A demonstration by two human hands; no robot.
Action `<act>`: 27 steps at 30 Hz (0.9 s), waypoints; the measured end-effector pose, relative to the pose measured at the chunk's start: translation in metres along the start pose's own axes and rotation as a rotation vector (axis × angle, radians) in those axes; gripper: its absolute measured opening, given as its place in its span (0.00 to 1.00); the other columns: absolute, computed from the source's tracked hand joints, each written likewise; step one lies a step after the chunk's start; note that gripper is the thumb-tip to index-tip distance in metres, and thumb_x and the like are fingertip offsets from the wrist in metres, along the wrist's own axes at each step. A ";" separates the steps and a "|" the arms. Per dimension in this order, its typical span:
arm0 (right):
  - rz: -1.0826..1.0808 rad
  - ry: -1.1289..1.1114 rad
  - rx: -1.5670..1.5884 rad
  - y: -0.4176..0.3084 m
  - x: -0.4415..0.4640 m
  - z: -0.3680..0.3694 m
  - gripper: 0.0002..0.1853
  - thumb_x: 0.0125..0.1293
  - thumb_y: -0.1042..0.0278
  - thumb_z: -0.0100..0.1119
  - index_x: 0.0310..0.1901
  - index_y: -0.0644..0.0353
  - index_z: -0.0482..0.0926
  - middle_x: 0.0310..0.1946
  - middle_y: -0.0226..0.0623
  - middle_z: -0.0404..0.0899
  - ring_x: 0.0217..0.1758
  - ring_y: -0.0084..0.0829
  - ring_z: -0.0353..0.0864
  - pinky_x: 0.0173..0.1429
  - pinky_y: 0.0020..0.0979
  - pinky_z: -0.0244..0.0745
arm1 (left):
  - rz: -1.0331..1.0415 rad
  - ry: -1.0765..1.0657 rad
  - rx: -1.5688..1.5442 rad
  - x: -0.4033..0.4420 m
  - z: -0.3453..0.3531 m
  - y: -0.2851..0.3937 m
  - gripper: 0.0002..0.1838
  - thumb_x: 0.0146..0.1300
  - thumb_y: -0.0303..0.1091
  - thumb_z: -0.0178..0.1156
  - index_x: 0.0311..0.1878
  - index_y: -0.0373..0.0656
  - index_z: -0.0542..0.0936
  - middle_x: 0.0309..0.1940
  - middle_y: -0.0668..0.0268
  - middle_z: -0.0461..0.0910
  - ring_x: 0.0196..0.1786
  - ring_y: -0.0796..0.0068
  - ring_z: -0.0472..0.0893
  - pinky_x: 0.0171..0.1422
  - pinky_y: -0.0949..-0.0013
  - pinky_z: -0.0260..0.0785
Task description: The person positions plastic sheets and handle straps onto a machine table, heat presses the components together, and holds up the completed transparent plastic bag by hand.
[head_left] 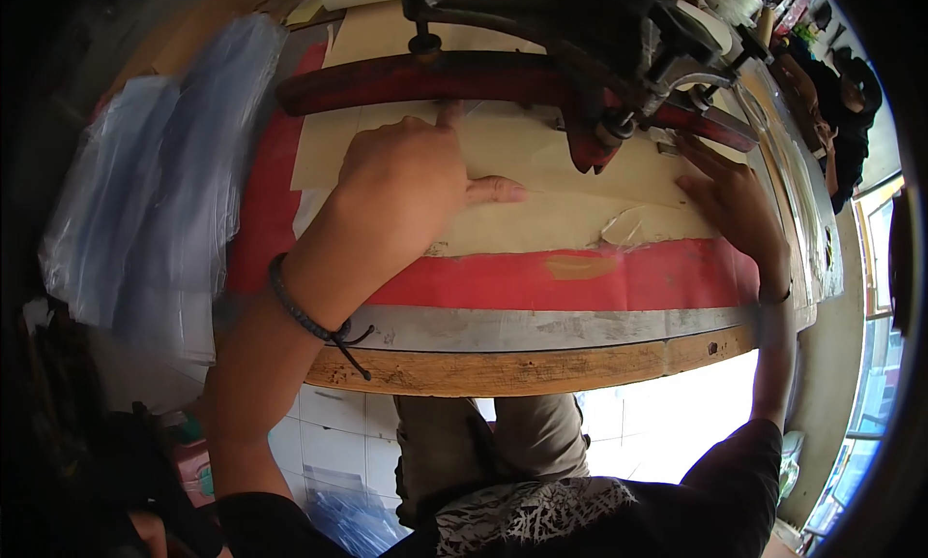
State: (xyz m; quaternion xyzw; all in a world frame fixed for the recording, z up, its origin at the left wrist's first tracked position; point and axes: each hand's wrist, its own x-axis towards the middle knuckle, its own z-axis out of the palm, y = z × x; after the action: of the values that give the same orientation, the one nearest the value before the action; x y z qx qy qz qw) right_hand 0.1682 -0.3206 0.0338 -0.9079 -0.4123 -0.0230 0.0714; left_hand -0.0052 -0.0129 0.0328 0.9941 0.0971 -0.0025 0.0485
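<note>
My left hand (411,176) rests on a cream paper sheet (551,220), its thumb stretched to the right and its index finger reaching to the lower edge of a dark red curved bar (367,82); its other fingers are mostly hidden. On the sheet's right side lies my right hand (733,202), fingers extended, with the tips close to a small metal piece (667,149) beneath the bar's right end. The cream sheet is torn and curled near its front edge. Under it spreads a red sheet (445,285). I see nothing held in either hand.
A black metal machine frame (522,12) with screws carries the bar over the table. Clear plastic sleeves (145,200) are stacked at the left. The wooden table edge (522,369) runs before my legs. Flat sheets (807,220) line the right side, where another person (851,123) is visible.
</note>
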 end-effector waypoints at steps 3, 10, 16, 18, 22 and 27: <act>-0.022 -0.003 0.010 0.003 0.003 0.003 0.25 0.68 0.61 0.60 0.66 0.52 0.74 0.66 0.41 0.73 0.56 0.52 0.80 0.61 0.41 0.76 | 0.042 0.088 -0.001 -0.001 0.007 -0.003 0.53 0.56 0.75 0.56 0.71 0.36 0.67 0.28 0.49 0.83 0.37 0.53 0.86 0.46 0.56 0.78; -0.118 0.073 -0.009 0.008 0.004 0.009 0.24 0.68 0.65 0.61 0.66 0.54 0.75 0.66 0.44 0.74 0.55 0.49 0.83 0.59 0.40 0.78 | 0.300 0.242 0.157 -0.001 0.015 0.021 0.38 0.65 0.63 0.55 0.64 0.38 0.75 0.19 0.62 0.79 0.25 0.65 0.83 0.32 0.64 0.74; -0.070 0.058 0.027 -0.007 0.003 0.003 0.23 0.67 0.68 0.62 0.63 0.59 0.76 0.62 0.45 0.77 0.50 0.44 0.86 0.49 0.34 0.82 | 0.408 0.385 0.057 0.022 0.033 0.025 0.34 0.65 0.60 0.56 0.61 0.40 0.77 0.14 0.63 0.77 0.21 0.64 0.82 0.31 0.64 0.73; -0.077 0.079 0.032 -0.012 0.004 0.004 0.23 0.67 0.68 0.63 0.63 0.59 0.76 0.61 0.46 0.77 0.50 0.44 0.85 0.48 0.34 0.82 | 0.417 0.429 0.015 0.027 0.037 0.025 0.33 0.65 0.60 0.57 0.60 0.40 0.78 0.14 0.62 0.77 0.22 0.64 0.83 0.31 0.63 0.74; -0.187 0.142 0.012 -0.007 0.005 0.011 0.22 0.66 0.70 0.62 0.63 0.59 0.76 0.60 0.46 0.77 0.56 0.47 0.82 0.51 0.39 0.82 | 0.374 0.430 -0.032 0.031 0.039 0.032 0.29 0.63 0.59 0.59 0.52 0.40 0.81 0.16 0.60 0.79 0.24 0.62 0.84 0.32 0.62 0.76; -0.134 0.145 0.100 -0.009 0.009 0.019 0.21 0.67 0.73 0.59 0.61 0.61 0.76 0.60 0.48 0.77 0.62 0.52 0.78 0.59 0.44 0.78 | 0.440 0.547 -0.138 0.040 0.045 0.031 0.25 0.62 0.58 0.61 0.35 0.42 0.84 0.19 0.60 0.81 0.27 0.62 0.85 0.33 0.60 0.76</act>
State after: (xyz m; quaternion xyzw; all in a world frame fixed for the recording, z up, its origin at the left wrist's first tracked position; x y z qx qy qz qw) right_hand 0.1668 -0.3049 0.0170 -0.8697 -0.4664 -0.0725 0.1446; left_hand 0.0397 -0.0396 -0.0096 0.9495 -0.1097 0.2808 0.0873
